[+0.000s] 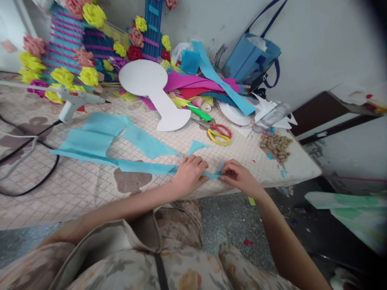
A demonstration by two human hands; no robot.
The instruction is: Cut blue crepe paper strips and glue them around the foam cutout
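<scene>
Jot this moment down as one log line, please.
left hand: pinching blue strip | right hand: pinching same strip, farther right | nearby: scissors, glue gun | place: patterned table

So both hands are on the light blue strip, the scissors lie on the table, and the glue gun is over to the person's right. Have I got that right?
Almost: the head view shows the glue gun to the person's left. The left hand and right hand are both on the light blue strip, and the scissors lie on the table.
</scene>
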